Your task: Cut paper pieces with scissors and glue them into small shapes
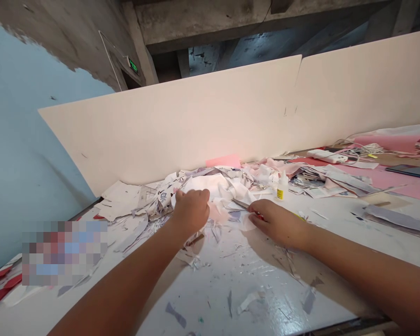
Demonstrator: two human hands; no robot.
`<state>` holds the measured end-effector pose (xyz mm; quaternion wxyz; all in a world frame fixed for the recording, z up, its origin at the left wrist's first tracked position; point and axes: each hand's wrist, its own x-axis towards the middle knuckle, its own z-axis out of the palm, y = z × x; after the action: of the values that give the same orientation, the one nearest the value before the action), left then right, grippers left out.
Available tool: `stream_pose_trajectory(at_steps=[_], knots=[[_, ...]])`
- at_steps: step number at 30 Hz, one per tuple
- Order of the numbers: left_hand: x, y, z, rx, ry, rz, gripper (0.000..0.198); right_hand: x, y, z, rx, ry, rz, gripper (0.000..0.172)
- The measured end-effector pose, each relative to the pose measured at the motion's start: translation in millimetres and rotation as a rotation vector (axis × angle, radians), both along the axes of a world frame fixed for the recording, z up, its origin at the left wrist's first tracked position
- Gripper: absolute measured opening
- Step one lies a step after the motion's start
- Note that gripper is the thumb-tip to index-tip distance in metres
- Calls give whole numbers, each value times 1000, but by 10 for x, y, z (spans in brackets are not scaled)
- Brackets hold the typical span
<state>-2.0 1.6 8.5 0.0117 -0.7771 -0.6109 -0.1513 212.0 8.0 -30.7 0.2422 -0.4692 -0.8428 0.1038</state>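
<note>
My right hand point(271, 218) is closed round a pair of scissors point(243, 204), whose metal blades point left toward the scraps; a bit of red handle shows at the fingers. My left hand point(192, 211) is closed at the near edge of a heap of cut scraps point(210, 184). Its fingertips face away from me, so what they hold, if anything, is hidden. Pale pink and white pieces lie between the two hands. Just beyond my right hand stands a small white bottle point(281, 187) with a yellow label.
A cream partition board point(196, 126) rises behind the heap. Flat pieces point(121, 199) lie at left, strips point(399, 219) at right. A white power strip point(327, 156) with cables and a dark phone-like slab point(411, 171) lie at far right. Small offcuts point(175, 315) litter the white table point(203, 289).
</note>
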Motion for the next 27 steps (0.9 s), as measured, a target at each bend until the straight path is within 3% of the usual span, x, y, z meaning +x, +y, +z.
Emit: stream_pose_trajectory(at_steps=[7,14,17,21,24,27], knots=[[-16,-26,92,136,-16,-33,23,-14,-39,51,30,136,76,22],[70,-71,60,123,-167,-70,26,-16,-37,57,47,222,80,16],[48,-17,1,-8,-433,-93,28,-28,-79,74,-39,305,89,18],[18,85,-86,-207,-788,-143,39,-23,-70,60,-291,442,85,20],[23,117,-121,-246,-905,-192,38,0,6,15,-450,510,127,22],[39,106,-142,-325,-955,-258,43,14,62,-19,-459,562,127,25]])
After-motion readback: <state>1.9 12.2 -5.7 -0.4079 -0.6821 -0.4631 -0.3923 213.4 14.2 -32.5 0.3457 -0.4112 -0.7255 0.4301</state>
